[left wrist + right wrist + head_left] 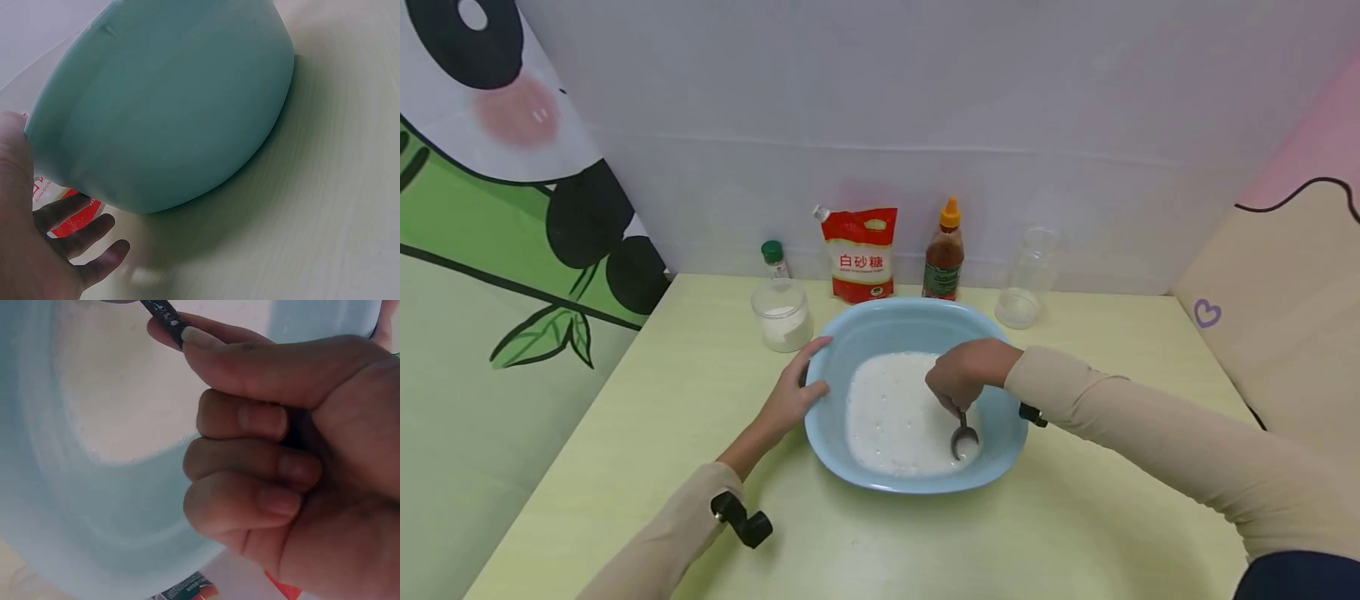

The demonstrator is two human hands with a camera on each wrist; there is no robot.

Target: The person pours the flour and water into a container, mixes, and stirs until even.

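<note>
A light blue plastic basin (917,312) holds a shallow pool of white liquid (898,417) with small bubbles. At its left rim my left hand (793,392) holds on, the thumb over the edge; the left wrist view shows the other fingers (84,240) spread beside the outer wall. My right hand (966,375) reaches over the basin and grips a metal spoon (964,440). Its bowl is down at the liquid, near the right side. The right wrist view shows thumb and forefinger pinching the dark handle (164,315), the other fingers curled into the palm.
Behind the basin stand a clear jar of white powder (782,321), a green-capped small bottle (773,254), a red and white sugar pouch (861,258), a sauce bottle with an orange cap (943,258) and a tall clear container (1024,287). A pale wall cloth borders the table (1120,333).
</note>
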